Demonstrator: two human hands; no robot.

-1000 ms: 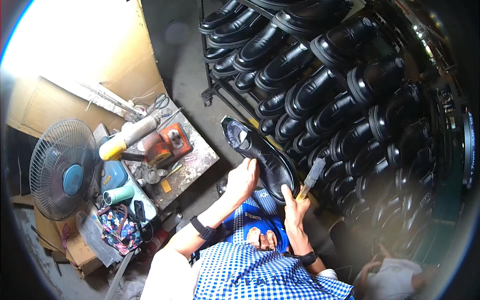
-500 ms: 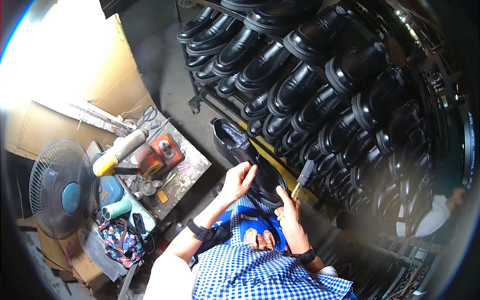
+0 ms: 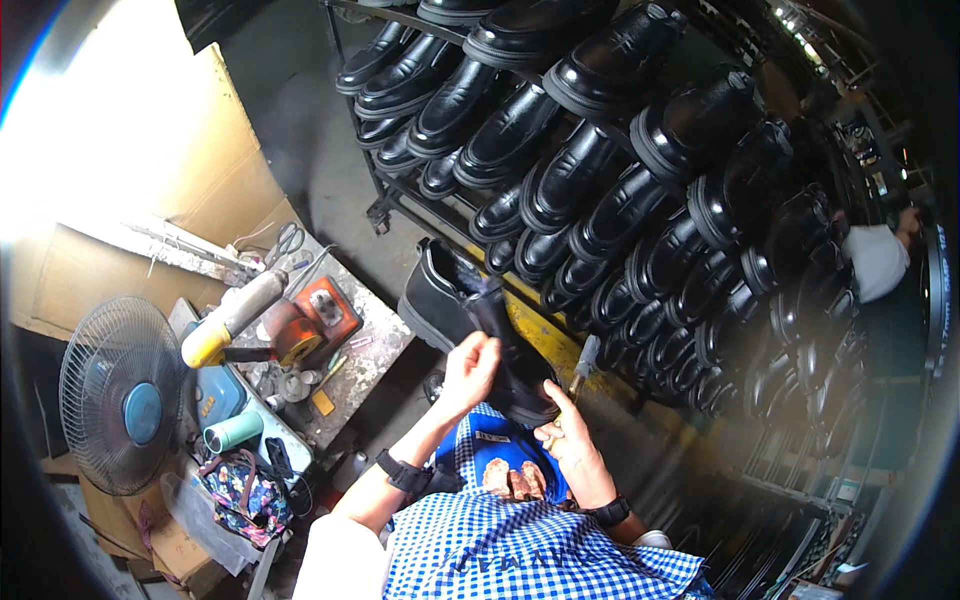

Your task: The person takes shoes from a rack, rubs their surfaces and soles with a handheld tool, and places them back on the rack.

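Observation:
A black leather shoe (image 3: 435, 290) with a furry lining is held before my apron, its heel end far left and its toe near me. My left hand (image 3: 468, 375) is curled into a fist against the shoe's near side; what its fingers hold, if anything, is hidden. At the toe, my right hand (image 3: 572, 440) grips the shoe with the thumb along its edge. The same hand holds a slim brush-like tool (image 3: 587, 358) with a grey tip, pointing away from me.
A wheeled rack of black shoes (image 3: 530, 140) fills the far right. On the left, a worn worktable (image 3: 375, 345) carries tools, an orange-red device (image 3: 328, 308) and a heat-gun-like tool (image 3: 240, 310). Nearby are a fan (image 3: 142, 410), a green cup (image 3: 233, 430) and a flowered bag (image 3: 250, 500).
The shoe has shifted left and tilted, so more of its side and heel sole shows. Both hands moved slightly left and down with it. The view has shifted a little.

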